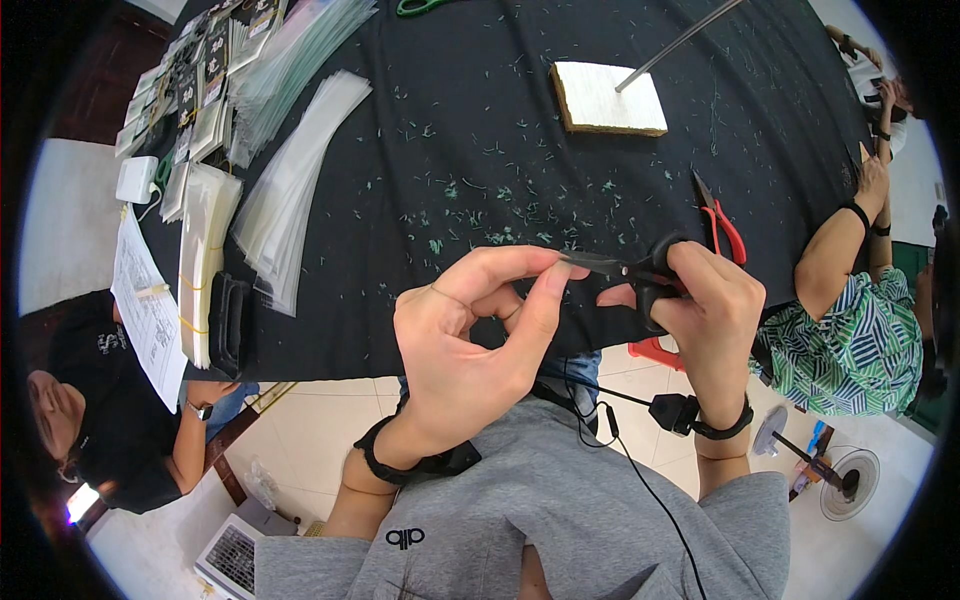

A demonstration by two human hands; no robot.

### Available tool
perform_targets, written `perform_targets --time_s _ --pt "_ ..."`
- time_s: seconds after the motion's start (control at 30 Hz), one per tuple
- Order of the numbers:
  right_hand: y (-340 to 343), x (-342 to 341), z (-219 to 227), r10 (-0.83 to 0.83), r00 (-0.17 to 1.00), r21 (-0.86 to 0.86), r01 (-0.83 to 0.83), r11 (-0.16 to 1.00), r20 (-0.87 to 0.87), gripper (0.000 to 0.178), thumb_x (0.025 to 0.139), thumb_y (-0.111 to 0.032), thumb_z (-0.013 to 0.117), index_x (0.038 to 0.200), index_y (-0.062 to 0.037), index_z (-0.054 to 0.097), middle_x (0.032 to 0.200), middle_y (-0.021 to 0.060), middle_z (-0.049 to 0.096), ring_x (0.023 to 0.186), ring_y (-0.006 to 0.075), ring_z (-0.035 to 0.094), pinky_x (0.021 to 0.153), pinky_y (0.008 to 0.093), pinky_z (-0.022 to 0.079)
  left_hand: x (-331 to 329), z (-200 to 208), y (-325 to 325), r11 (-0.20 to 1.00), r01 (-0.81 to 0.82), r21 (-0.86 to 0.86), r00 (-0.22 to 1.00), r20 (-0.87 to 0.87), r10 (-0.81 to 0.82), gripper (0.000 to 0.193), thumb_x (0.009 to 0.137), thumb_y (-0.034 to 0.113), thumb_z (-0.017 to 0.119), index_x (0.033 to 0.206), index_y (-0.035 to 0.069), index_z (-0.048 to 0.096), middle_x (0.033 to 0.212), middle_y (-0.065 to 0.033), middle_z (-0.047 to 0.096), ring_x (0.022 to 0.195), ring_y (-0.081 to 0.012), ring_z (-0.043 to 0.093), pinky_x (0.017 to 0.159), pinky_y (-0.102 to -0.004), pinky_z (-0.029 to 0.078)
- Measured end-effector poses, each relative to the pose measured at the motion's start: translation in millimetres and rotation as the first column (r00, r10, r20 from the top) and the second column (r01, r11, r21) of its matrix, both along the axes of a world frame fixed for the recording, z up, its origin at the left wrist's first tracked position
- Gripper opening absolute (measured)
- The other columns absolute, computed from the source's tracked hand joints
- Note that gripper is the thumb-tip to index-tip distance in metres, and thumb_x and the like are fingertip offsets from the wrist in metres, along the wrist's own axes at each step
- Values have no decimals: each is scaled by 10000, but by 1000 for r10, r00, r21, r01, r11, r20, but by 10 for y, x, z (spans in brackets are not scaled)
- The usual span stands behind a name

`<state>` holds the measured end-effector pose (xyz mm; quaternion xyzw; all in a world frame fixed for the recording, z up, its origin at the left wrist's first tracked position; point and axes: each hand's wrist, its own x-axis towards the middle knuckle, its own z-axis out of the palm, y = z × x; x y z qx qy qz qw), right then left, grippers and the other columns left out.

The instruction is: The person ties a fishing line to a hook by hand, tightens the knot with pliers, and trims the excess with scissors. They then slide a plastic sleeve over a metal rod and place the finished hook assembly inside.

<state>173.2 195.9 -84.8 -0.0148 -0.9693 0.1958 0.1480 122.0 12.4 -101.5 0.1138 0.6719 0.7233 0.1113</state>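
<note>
My right hand (715, 310) is closed round the dark handles of a pair of scissors (598, 264), and the thumb points left. The blades reach left to the fingertips of my left hand (470, 345). There thumb and index finger are pressed together in a pinch, with the other fingers curled. Whatever lies between those fingertips is too small to make out. Both hands are above the near edge of a black-covered table (450, 90). Green and pale clippings (520, 205) are strewn over the cloth beyond them.
A white-topped block (610, 97) carries a slanting thin rod (680, 47). Red-handled pliers (722, 222) lie right of my hands. Clear plastic sleeves (300, 190) and packets (205, 90) fill the left side. People sit at left (130, 400) and right (850, 340).
</note>
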Motion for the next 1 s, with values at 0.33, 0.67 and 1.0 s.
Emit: perform_targets --time_s 0.33,0.67,1.0 --pt "182 -14 -47 -308 941 -42 317 948 143 208 676 -51 737 750 -2 550 597 120 509 512 235 527 499 308 411 -69 0 -27 993 -9 115 986 167 -11 91 890 47 597 938 -26 622 872 -160 694 471 -28 505 385 -137 346" --pt "322 -88 -403 -239 952 28 238 971 192 210 758 -99 723 921 -8 627 843 152 669 727 297 653 642 357 493 -103 5 -167 941 117 319 935 285 -212 91 888 27 606 964 -18 630 910 -157 699 549 -17 525 478 -151 418" --pt "42 -254 -106 400 902 -808 -355 470 -164 282 706 -28 764 974 -9 679 902 76 652 721 123 601 624 239 468 -78 44 -130 926 228 299 879 345 -328 106 889 54 618 955 -28 629 881 -139 698 560 -18 534 485 -148 417"
